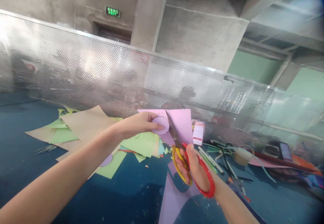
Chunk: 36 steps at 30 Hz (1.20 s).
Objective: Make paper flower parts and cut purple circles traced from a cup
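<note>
My left hand [144,124] pinches a pale purple paper disc [162,129] against a sheet of pink-purple paper [183,122], holding both up above the table. Closed round the handles of a pair of scissors [175,139], one handle red and one yellow, is my right hand [193,165]. The scissors' dark blades lie across the sheet just right of the disc, a little apart. Below my right hand, a purple paper offcut [170,197] with curved cut edges lies on the table. Another purple disc [106,160] shows partly behind my left forearm.
Green paper sheets [141,143] and brown paper [87,122] are spread at the left. A lit phone [198,132] stands behind the scissors. Sticks, pipe cleaners, a tape roll [241,157] and another phone [285,151] crowd the right. A perforated metal screen [101,68] borders the dark blue table [126,200].
</note>
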Motion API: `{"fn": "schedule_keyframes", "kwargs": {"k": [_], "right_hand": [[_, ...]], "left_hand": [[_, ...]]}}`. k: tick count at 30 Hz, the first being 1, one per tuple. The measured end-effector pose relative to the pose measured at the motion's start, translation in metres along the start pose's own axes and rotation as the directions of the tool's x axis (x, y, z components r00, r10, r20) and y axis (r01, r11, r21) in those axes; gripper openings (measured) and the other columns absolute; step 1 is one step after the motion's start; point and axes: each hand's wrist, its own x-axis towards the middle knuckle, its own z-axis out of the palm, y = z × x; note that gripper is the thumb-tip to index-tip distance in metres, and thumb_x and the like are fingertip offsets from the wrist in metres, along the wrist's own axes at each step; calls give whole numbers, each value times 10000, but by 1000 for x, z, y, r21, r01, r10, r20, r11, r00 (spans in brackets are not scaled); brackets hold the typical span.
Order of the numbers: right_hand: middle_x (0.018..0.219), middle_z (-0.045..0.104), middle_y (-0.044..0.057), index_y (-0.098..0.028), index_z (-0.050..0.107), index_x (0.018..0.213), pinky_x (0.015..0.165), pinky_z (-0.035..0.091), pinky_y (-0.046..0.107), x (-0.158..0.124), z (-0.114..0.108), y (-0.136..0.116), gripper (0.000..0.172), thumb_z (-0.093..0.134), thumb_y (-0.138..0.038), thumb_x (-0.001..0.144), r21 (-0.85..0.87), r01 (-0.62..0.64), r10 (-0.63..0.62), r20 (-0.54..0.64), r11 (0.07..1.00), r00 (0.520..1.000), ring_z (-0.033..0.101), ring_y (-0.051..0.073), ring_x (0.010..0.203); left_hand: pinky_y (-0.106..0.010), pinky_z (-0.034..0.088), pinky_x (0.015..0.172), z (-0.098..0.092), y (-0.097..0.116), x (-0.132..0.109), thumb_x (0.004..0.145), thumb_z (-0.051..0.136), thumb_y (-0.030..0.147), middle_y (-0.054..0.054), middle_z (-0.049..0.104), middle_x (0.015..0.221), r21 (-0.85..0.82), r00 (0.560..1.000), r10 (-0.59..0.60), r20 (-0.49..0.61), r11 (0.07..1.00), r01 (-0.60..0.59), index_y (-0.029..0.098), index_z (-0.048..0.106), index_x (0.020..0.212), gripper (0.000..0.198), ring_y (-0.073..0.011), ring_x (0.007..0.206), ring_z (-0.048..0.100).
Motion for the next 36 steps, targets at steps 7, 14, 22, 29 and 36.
{"fn": "schedule_keyframes", "kwargs": {"k": [7, 14, 22, 29, 36], "right_hand": [[403, 334, -56, -220, 352, 557, 353, 266, 234, -2, 1, -7, 578, 185, -708, 818, -45, 22, -22, 2, 999, 1000, 308, 83, 305], [408, 284, -64, -221, 339, 560, 324, 228, 228, -3, 1, -6, 582, 178, -723, 804, -46, -10, 10, 3, 999, 1000, 276, 73, 290], [375, 271, -73, -224, 340, 563, 303, 208, 218, -2, -3, -6, 577, 174, -718, 809, -80, -11, 10, -13, 997, 1000, 265, 72, 268], [342, 277, -81, -210, 351, 546, 320, 233, 205, -4, -9, -11, 570, 214, -679, 838, -95, 5, -8, -32, 995, 999, 292, 68, 267], [347, 313, -63, -216, 397, 534, 337, 244, 235, -5, -13, -7, 554, 261, -659, 838, -51, -24, 21, -50, 998, 999, 305, 82, 283]], "left_hand": [[-240, 430, 699, -2, 1, -1, 733, 623, 307, -47, 689, 912, -9, 1000, -10, 15, 1000, 10, 168, 695, 874, 211, -161, 825, 602], [-232, 408, 638, -4, 4, -3, 737, 608, 296, -20, 645, 791, 6, 1000, -7, 16, 1000, 7, 155, 669, 797, 165, -139, 732, 565], [-213, 373, 581, -6, 6, -5, 741, 623, 297, -4, 634, 762, -19, 1000, 0, 14, 1000, 0, 157, 664, 797, 156, -112, 672, 533], [-255, 420, 717, -6, 5, -3, 752, 632, 309, -71, 662, 971, -54, 1000, 11, -2, 998, -11, 148, 658, 987, 286, -173, 879, 581], [-280, 440, 745, -4, 6, -4, 771, 607, 294, -70, 668, 951, -53, 998, 49, -42, 997, -51, 158, 645, 1041, 305, -184, 885, 591]]}}
